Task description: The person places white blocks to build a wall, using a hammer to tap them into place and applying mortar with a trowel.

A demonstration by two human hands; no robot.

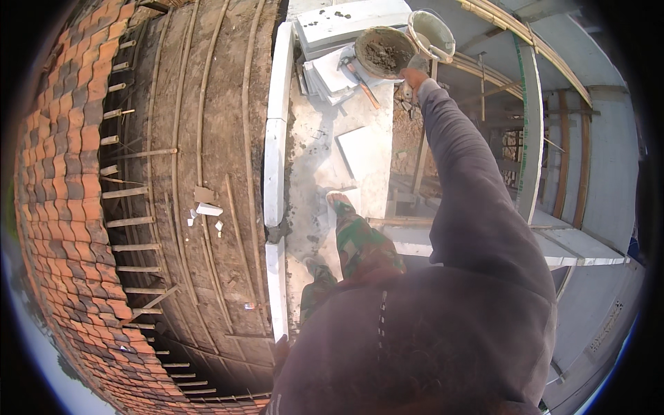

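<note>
My right hand (415,77) reaches far forward to the rim of a round basin (364,63) with grey mortar (384,54) in it. Its fingers are closed; a greyish shape beside them is too unclear to name. A pale bucket (443,43) stands against the basin. Left of my right hand, a hammer-like tool (361,84) with a wooden handle lies across thin white blocks (330,75). My left hand (281,347) shows only as a dark bit at the near end of a low white block wall (277,294), its fingers hidden in shadow.
Wet mortar (278,232) fills a gap in the wall. Larger white blocks (353,24) are stacked ahead, and a loose white slab (354,152) lies near my feet. Left of the wall are bamboo poles (202,90) and roof tiles (62,180). An opening with rubble (408,138) lies right.
</note>
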